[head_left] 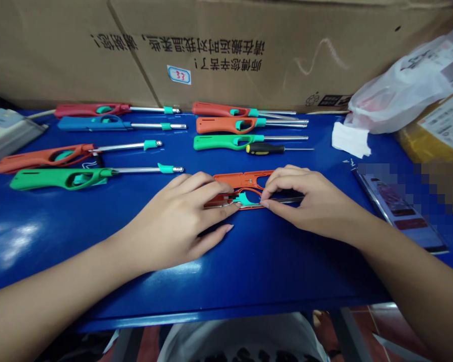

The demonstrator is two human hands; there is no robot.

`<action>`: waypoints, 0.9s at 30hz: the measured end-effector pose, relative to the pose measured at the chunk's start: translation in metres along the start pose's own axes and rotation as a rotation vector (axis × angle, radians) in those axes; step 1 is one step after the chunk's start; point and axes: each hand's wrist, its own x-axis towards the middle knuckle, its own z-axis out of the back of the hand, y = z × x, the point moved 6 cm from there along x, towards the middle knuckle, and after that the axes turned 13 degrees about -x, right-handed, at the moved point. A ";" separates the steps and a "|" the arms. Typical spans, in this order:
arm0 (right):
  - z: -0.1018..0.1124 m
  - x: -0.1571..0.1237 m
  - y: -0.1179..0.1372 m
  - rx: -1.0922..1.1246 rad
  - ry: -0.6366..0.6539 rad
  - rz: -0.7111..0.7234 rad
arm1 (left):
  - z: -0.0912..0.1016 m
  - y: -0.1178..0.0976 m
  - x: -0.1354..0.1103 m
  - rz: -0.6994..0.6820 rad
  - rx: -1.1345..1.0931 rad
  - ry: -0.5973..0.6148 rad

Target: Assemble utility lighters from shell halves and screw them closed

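Note:
An opened orange gas lighter lies on the blue table (226,281) between my hands. Its lower shell half holds a teal trigger (244,201); the other shell half (234,179) rests just behind it. My left hand (184,216) grips the handle end, thumb and index fingertip beside the trigger. My right hand (305,193) pinches the front of the lower half with thumb and fingertips, where a dark rod (291,200) extends to the right. My fingers hide parts of the inside. Behind them lies a black-and-yellow screwdriver (266,149).
Several gas lighters lie at the back, including a blue one (94,123) and green ones (60,178). A large cardboard box (226,30) stands behind. At right are a phone (396,206), white paper (350,141) and a plastic bag (392,90). A bin (241,334) stands below the front edge.

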 end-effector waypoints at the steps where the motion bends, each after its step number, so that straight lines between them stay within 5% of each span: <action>1: 0.000 0.000 0.000 -0.006 -0.007 -0.007 | 0.000 0.000 0.000 -0.001 0.001 -0.001; 10: 0.031 -0.002 -0.009 -0.020 -0.161 -0.057 | 0.000 0.000 0.000 -0.016 -0.010 -0.024; 27: 0.003 0.001 -0.020 0.019 0.114 -0.239 | -0.002 0.004 0.000 -0.090 0.047 -0.037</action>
